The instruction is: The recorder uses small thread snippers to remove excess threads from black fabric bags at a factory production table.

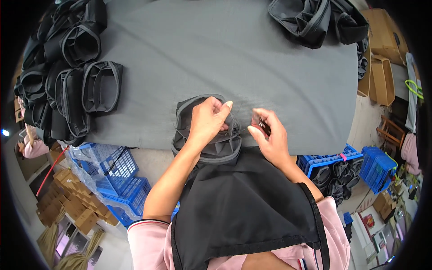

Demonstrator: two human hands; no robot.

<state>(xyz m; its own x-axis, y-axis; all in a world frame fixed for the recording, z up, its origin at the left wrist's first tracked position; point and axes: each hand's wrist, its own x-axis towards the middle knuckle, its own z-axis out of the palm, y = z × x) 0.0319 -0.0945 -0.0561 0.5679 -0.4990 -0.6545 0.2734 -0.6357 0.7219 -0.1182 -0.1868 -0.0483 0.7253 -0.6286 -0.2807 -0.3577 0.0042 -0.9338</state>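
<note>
A black fabric pouch with inner pockets (219, 153) lies mouth-up at the table's near edge, against my black apron. My left hand (208, 119) is over its opening, thumb and index finger pressed together. Whatever is pinched there, if anything, is too small to make out. The remaining fingers curl down into the pouch. Just right of the pouch and apart from it, my right hand (273, 139) is closed around small thread snips (263, 125), dark with a shiny metal part, mostly covered by the fingers.
Similar black pouches (102, 86) are heaped along the table's left side, and more pouches (306, 20) lie at the far right. Blue crates (118, 164) stand below the left edge. Another blue crate (330, 162) with black pouches is at the right. Cardboard boxes (382, 81) stand beyond the right edge.
</note>
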